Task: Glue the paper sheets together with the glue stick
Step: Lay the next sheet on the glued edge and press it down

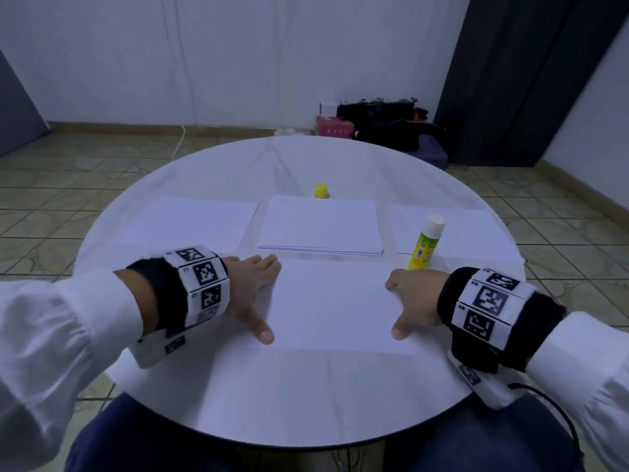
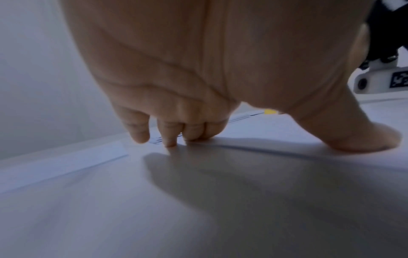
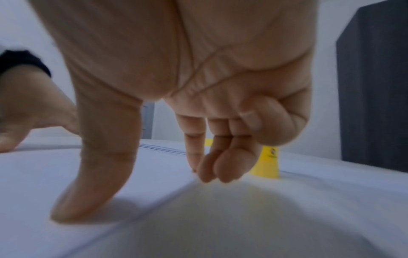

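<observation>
Listing what we find on the round white table (image 1: 306, 396), item by item.

Near sheet (image 1: 335, 304): white paper, lying flat at lower centre of the head view. Our left hand (image 1: 250, 291) rests on its left edge, thumb stretched along the near corner and fingertips (image 2: 170, 142) set down at the far corner. Our right hand (image 1: 413, 298) rests on its right edge the same way, thumb planted on the paper, fingers (image 3: 225, 167) bent downward at the edge in the right wrist view. Neither hand grasps anything; both sit spread and pressing, well apart, one at each side of the sheet.

Stack of sheets (image 1: 320, 226): several white papers piled squarely, centre of the head view, just beyond the near sheet.

Left sheet (image 1: 190, 223): flat, left of the stack.

Right sheet (image 1: 452, 233): flat, right of the stack, reaching toward the table's right rim.

Glue stick (image 1: 425, 243): yellow-green body, white tip exposed, standing upright on the near left corner of the right sheet, just beyond our right hand and untouched.

Yellow cap (image 1: 321, 191): standing on the table just behind the stack, apart from the stick.

Wrist bands (image 1: 204, 287): black with white printed marker squares, one on each wrist, over white sleeves (image 1: 58, 335).

Background, upper right of the head view: dark bags (image 1: 391, 124) and a pink box (image 1: 333, 127) on the tiled floor (image 1: 68, 165), against the wall.
</observation>
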`<state>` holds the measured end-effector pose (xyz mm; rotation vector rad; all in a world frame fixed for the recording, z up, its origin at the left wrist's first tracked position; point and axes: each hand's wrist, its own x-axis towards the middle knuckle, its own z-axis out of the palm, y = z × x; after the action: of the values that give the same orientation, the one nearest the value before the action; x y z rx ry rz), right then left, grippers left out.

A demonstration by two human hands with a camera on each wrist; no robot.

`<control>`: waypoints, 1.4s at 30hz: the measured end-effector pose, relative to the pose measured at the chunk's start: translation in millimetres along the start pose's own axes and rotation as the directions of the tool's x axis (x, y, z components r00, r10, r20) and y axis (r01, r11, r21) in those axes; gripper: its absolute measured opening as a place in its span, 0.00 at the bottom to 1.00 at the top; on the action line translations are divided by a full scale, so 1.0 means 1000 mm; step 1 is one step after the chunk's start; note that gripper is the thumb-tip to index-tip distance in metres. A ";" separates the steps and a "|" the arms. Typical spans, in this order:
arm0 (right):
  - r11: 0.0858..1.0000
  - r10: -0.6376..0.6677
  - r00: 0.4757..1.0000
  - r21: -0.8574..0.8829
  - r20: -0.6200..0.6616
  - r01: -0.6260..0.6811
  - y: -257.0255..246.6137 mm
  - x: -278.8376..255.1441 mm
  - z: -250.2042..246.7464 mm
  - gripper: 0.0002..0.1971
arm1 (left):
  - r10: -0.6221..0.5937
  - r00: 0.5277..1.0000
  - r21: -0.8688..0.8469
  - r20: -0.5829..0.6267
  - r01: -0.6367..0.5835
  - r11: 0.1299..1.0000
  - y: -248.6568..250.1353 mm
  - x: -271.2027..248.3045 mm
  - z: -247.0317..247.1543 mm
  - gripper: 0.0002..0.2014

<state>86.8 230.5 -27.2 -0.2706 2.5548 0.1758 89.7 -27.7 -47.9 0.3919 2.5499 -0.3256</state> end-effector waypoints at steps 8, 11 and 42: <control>0.775 -0.510 0.854 -0.378 0.098 0.506 -0.107 -0.012 0.005 0.28 | -0.018 1.000 0.010 0.012 0.018 1.000 -0.005 0.002 0.006 0.68; 0.745 -0.563 0.825 -0.405 0.044 0.530 -0.134 0.002 0.001 0.27 | -0.040 0.999 0.066 0.030 0.038 0.997 0.001 0.003 0.006 0.69; 0.850 -0.419 0.878 -0.241 0.230 0.469 -0.048 0.000 -0.002 0.57 | -0.005 0.999 0.014 0.036 0.005 1.000 -0.009 0.001 0.005 0.81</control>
<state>97.0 183.8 -29.1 -0.9145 2.2183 0.3784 88.5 -37.2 -51.5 0.3816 2.5153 -0.3499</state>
